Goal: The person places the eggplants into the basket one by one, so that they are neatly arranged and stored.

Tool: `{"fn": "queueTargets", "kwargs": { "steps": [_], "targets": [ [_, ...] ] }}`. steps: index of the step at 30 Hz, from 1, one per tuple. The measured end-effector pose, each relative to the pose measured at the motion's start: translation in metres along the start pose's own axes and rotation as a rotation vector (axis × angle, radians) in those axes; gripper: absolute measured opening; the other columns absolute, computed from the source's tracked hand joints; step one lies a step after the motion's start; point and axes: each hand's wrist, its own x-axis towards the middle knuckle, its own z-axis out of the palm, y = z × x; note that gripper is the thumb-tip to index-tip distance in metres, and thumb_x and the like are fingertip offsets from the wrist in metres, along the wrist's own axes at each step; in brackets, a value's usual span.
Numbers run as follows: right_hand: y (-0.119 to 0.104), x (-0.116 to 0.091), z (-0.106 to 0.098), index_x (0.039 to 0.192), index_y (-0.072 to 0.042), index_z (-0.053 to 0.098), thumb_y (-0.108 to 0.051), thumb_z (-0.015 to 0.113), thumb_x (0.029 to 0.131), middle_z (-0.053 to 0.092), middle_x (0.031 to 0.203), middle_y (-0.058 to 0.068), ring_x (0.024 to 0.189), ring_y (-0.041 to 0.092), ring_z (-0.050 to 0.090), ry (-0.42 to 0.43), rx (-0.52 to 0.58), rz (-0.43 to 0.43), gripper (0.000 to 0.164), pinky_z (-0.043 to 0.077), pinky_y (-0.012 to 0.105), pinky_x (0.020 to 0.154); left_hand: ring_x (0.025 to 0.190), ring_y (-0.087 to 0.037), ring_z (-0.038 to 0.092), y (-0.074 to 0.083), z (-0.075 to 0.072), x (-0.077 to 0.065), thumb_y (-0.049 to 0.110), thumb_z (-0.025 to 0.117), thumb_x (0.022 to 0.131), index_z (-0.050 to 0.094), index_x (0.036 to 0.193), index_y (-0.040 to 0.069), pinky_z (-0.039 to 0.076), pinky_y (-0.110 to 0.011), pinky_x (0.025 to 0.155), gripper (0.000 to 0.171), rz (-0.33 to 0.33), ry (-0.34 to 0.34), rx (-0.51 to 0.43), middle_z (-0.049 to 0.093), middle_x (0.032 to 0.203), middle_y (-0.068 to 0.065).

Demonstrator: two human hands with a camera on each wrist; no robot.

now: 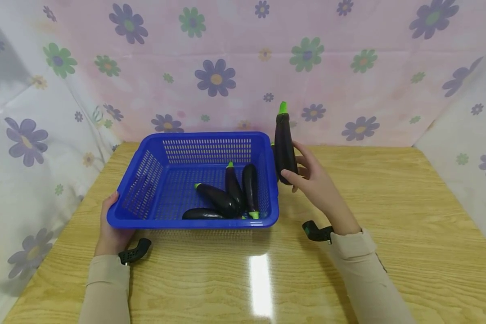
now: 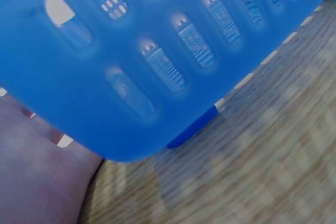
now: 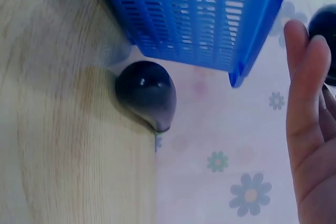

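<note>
My left hand (image 1: 110,231) grips the front left corner of a blue plastic basket (image 1: 194,223), thumb at the rim; its other fingers are mostly hidden. Inside the basket, several dark eggplants (image 1: 218,198) with green stems lie toward the front right. Beside the basket's right wall, my right hand (image 1: 316,184) holds another eggplant (image 1: 284,141) by its thick lower end, stem up. One more eggplant (image 3: 146,93) lies on the table by the basket in the right wrist view; in the head view the held one mostly hides it.
The wooden table (image 1: 389,216) runs back to a flowered cloth (image 1: 243,54), with more cloth at both sides. Slotted basket wall (image 2: 79,93) fills much of the left wrist view, low over the wood. A black wrist camera (image 1: 317,231) is on each wrist.
</note>
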Motion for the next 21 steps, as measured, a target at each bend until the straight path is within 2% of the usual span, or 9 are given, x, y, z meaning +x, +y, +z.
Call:
{"fn": "queueTargets", "kwargs": {
  "steps": [4, 6, 11, 14, 21],
  "targets": [
    [0.011, 0.003, 0.003, 0.136, -0.04, 0.026, -0.035, 0.061, 0.083, 0.05, 0.12, 0.003, 0.091, 0.022, 0.057, 0.008, -0.018, 0.01, 0.064, 0.049, 0.041, 0.058, 0.099, -0.019, 0.055, 0.0, 0.001, 0.001, 0.036, 0.028, 0.095, 0.041, 0.129, 0.009, 0.042, -0.029, 0.082, 0.046, 0.011, -0.019, -0.042, 0.058, 0.115, -0.006],
    [0.006, 0.002, 0.006, 0.136, -0.039, 0.027, -0.035, 0.061, 0.083, 0.05, 0.121, 0.003, 0.092, 0.022, 0.057, 0.003, -0.019, 0.028, 0.063, 0.048, 0.04, 0.057, 0.099, -0.019, 0.055, 0.0, 0.001, 0.0, 0.036, 0.027, 0.095, 0.041, 0.129, 0.009, 0.042, -0.029, 0.082, 0.046, 0.012, -0.026, -0.053, 0.058, 0.115, -0.007],
    [-0.011, -0.004, 0.015, 0.137, -0.031, 0.027, -0.031, 0.059, 0.085, 0.05, 0.12, 0.007, 0.078, 0.031, 0.058, -0.018, -0.026, 0.048, 0.061, 0.047, 0.036, 0.052, 0.099, -0.019, 0.055, -0.001, 0.0, 0.0, 0.035, 0.026, 0.095, 0.039, 0.13, 0.009, 0.043, -0.03, 0.081, 0.045, 0.011, -0.026, -0.062, 0.058, 0.116, -0.007],
    [-0.019, -0.005, 0.019, 0.138, -0.028, 0.027, -0.029, 0.058, 0.086, 0.049, 0.121, 0.008, 0.07, 0.033, 0.056, -0.02, -0.067, 0.049, 0.061, 0.046, 0.035, 0.051, 0.1, -0.019, 0.054, -0.001, -0.001, 0.0, 0.035, 0.026, 0.095, 0.038, 0.131, 0.009, 0.042, -0.03, 0.082, 0.046, 0.012, -0.029, -0.065, 0.057, 0.117, -0.007],
    [-0.028, -0.008, 0.027, 0.139, -0.021, 0.026, -0.026, 0.056, 0.088, 0.046, 0.125, 0.01, 0.079, 0.027, 0.056, -0.033, -0.122, 0.055, 0.06, 0.046, 0.036, 0.054, 0.1, -0.018, 0.054, -0.001, 0.0, 0.001, 0.036, 0.028, 0.094, 0.042, 0.13, 0.011, 0.041, -0.029, 0.082, 0.045, 0.022, -0.016, -0.044, 0.058, 0.116, -0.005]
  ]
}}
